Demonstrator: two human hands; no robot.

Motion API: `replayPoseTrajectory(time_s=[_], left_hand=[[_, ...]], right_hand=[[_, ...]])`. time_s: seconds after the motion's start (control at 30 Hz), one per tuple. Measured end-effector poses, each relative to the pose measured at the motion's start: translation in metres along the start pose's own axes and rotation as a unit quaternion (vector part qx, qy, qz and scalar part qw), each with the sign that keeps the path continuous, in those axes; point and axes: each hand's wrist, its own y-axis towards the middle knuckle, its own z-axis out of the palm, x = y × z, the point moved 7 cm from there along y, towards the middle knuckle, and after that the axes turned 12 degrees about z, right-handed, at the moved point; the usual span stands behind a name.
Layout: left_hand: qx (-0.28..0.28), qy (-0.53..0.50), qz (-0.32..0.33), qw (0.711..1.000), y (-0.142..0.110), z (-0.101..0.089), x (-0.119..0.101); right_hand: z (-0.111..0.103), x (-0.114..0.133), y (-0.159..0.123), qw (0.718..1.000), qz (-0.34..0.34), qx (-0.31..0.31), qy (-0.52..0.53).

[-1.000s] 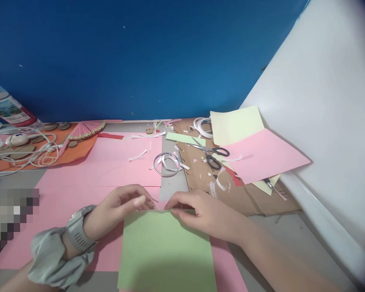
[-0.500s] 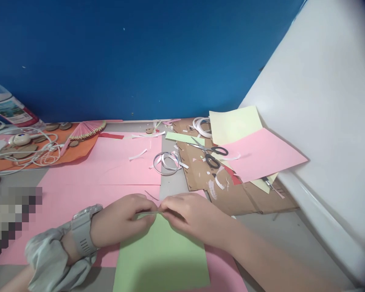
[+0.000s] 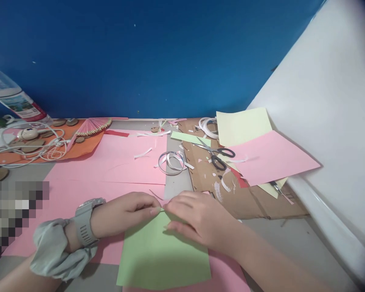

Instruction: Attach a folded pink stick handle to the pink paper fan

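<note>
A light green paper sheet (image 3: 164, 255) lies on pink paper (image 3: 115, 166) near the table's front. My left hand (image 3: 124, 213), with a grey watch and a grey scrunchie on the wrist, pinches the sheet's far edge. My right hand (image 3: 197, 219) meets it at the same edge, fingertips pinching the paper and the other fingers pressing flat on the sheet. Both hands touch at the middle of the far edge.
Scissors (image 3: 215, 156) lie on brown cardboard (image 3: 246, 198) with paper scraps. Yellow paper (image 3: 243, 125) and pink paper (image 3: 270, 156) lean at right against a white board (image 3: 328, 121). A loop of white tape (image 3: 170, 162), a small fan (image 3: 93, 125), white cables (image 3: 33, 144) and a bottle (image 3: 15, 97) sit behind.
My hands have drawn together at the middle of the green sheet's far edge. The sheet has turned slightly, and my right fingers now lie flatter on it.
</note>
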Motion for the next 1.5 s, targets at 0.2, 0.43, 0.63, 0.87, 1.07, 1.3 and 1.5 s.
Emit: replayPoseTrajectory(time_s=[0.2,0.43,0.63,0.87,1.07,1.3,1.5], left_hand=[[-0.018,0.077,-0.026,0.997,-0.003,0.006,-0.003],[-0.066,0.092,-0.058,0.992,-0.006,0.002,-0.003],[-0.108,0.141,-0.043,0.983,-0.006,-0.005,-0.006],[-0.132,0.090,-0.073,0.985,-0.007,-0.010,-0.001],[-0.111,0.103,-0.053,0.987,-0.003,-0.004,-0.008],[-0.176,0.108,-0.105,0.973,-0.012,-0.019,0.007],[-0.323,0.044,-0.121,0.938,-0.027,-0.045,0.029]], right_hand=[[0.000,-0.023,-0.003,0.962,0.188,0.127,0.152],[-0.004,-0.032,-0.004,0.939,0.240,0.136,0.203],[-0.003,-0.042,-0.007,0.928,0.289,0.131,0.196],[-0.004,-0.041,-0.005,0.934,0.284,0.118,0.181],[-0.002,-0.033,-0.003,0.940,0.252,0.131,0.188],[-0.003,-0.046,-0.006,0.930,0.285,0.104,0.205],[-0.014,-0.066,-0.007,0.916,0.333,0.026,0.224]])
